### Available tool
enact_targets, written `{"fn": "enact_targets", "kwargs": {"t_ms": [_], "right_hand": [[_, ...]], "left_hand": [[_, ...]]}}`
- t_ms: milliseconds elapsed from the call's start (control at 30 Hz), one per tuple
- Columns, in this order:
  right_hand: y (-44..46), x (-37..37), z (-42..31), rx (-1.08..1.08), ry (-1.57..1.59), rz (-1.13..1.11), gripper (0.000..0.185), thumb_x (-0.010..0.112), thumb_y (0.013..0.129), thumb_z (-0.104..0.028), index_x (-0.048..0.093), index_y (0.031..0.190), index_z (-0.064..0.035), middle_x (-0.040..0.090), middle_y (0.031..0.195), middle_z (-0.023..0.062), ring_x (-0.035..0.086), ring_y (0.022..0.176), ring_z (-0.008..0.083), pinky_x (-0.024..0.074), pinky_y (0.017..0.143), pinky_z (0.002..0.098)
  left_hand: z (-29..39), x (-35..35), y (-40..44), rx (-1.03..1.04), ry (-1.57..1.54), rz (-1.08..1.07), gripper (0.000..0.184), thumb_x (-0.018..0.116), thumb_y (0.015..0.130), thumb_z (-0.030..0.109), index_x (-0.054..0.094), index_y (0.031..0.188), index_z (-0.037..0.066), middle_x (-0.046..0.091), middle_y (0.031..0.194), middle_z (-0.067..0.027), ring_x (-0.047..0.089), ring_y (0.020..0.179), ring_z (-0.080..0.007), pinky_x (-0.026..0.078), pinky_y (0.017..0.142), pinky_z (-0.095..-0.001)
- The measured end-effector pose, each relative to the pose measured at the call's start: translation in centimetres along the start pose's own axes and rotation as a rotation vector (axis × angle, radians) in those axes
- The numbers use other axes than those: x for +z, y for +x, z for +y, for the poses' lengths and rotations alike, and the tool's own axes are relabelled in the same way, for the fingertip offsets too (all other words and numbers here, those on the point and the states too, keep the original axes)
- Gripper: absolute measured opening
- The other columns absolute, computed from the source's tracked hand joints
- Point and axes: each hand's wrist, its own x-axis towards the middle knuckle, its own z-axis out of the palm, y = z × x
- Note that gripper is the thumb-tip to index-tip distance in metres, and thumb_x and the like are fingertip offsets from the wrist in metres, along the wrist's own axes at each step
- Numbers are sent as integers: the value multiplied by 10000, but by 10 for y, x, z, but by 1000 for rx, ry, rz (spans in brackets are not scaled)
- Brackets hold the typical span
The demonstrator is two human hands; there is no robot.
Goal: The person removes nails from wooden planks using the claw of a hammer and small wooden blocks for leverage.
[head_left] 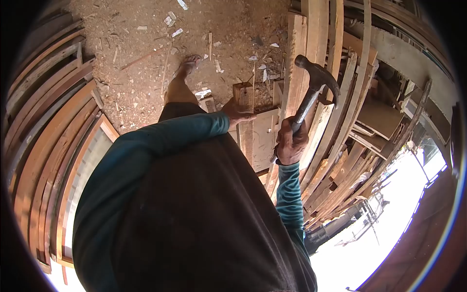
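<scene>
Nearest, at about 1 o'clock, the right hand (292,143) has its fingers closed around the dark lower handle of a claw hammer with a dark curved metal head and a scuffed grey shaft (305,107). The hammer is raised at a slant, head pointing away from the body. It should feel stiff and top-heavy, hard to damage, its weight mostly in the head; the lower handle looks the surest hold, though the smooth, worn shaft might be a bit slippery. A hold nearer the head would probably steady it but shorten the swing.

Toward 12 o'clock, the left hand (237,116) lies at a squared, light-brown wooden beam (246,138). One digit reaches across it; whether the other fingers are together or clamped, I can't tell. The beam looks rigid and fairly heavy, rough at the edges, best held around its sides. Just beside it is a flat, pale wooden board (265,137).

Farther off, a foot (191,62) stands at 11 o'clock on the brown floor strewn with wood chips (141,73). Long, pale sawn planks (317,29) run out toward 1 o'clock, and reddish-brown wooden frames (41,168) are stacked at 9 o'clock.
</scene>
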Motion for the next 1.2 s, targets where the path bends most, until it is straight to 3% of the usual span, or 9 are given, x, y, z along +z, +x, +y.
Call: {"fn": "enact_targets", "kwargs": {"t_ms": [233, 400, 500, 567, 700, 900, 967, 1100, 1200], "right_hand": [[-32, 46, 72, 172, -283, -210, 271, 643, 921, -225, 546, 867, 22, 524, 621, 145, 532, 564, 256, 432, 572, 431], [-42, 58, 4, 119, 257, 192, 237, 620, 977, -249, 557, 869, -48, 483, 554, -9, 442, 432, 73, 338, 401, 241], [-43, 62, -2, 79, 425, 312, 267, 604, 976, -252, 540, 837, -33, 472, 550, 41, 439, 454, 120, 347, 425, 300], [-49, 75, 47, 113, -206, 138, 289, 615, 949, -236, 519, 807, -4, 461, 576, 108, 435, 512, 185, 372, 496, 379], [-49, 71, 42, 186, -252, 19, 314, 615, 939, -264, 533, 859, 28, 549, 661, 208, 563, 595, 332, 435, 587, 456], [-39, 59, -8, 22, 435, 386, 236, 593, 1007, -271, 535, 923, -58, 499, 601, -8, 432, 504, 47, 334, 464, 218], [-41, 67, 12, -4, 397, 418, 323, 581, 1005, -291, 541, 804, -41, 481, 557, 17, 442, 452, 100, 355, 440, 289], [-39, 81, 67, 233, -206, -136, 327, 644, 933, -251, 540, 917, 59, 567, 708, 225, 573, 660, 394, 457, 637, 481], [-18, 75, 36, 194, -200, -40, 319, 644, 937, -255, 546, 906, 47, 588, 729, 243, 564, 649, 400, 444, 615, 460]], "left_hand": [[15, -17, 9, -101, 297, -184, 598, 882, 771, 176, 590, 1268, 16, 701, 1177, -112, 680, 1067, -211, 541, 954, -364], [50, -3, -6, -192, 589, -171, 599, 873, 775, 189, 593, 1274, 11, 711, 1146, -121, 690, 1037, -228, 541, 934, -372], [19, -13, 7, -189, 547, -79, 561, 897, 731, 99, 634, 1219, 17, 734, 1102, -116, 713, 1002, -226, 558, 946, -381], [37, -6, 1, -214, 508, -83, 577, 907, 724, 134, 636, 1221, 23, 732, 1112, -118, 710, 1014, -227, 553, 948, -380], [26, -16, 3, -50, 444, -133, 639, 937, 689, 245, 645, 1217, 32, 727, 1132, -114, 693, 1052, -227, 533, 954, -368], [10, -22, 7, -156, 670, -77, 683, 920, 692, 383, 642, 1214, 41, 719, 1130, -132, 678, 1070, -253, 509, 977, -375], [7, -25, 10, -170, 603, -135, 649, 890, 745, 292, 603, 1271, 42, 709, 1150, -135, 673, 1086, -259, 499, 998, -379], [12, -16, 2, -244, 451, -172, 669, 854, 753, 128, 554, 1345, 45, 711, 1172, -97, 682, 1068, -223, 525, 970, -351], [25, -10, -3, 40, 587, -154, 595, 779, 784, 66, 563, 1338, 40, 708, 1171, -98, 659, 1105, -220, 530, 949, -343]]}}
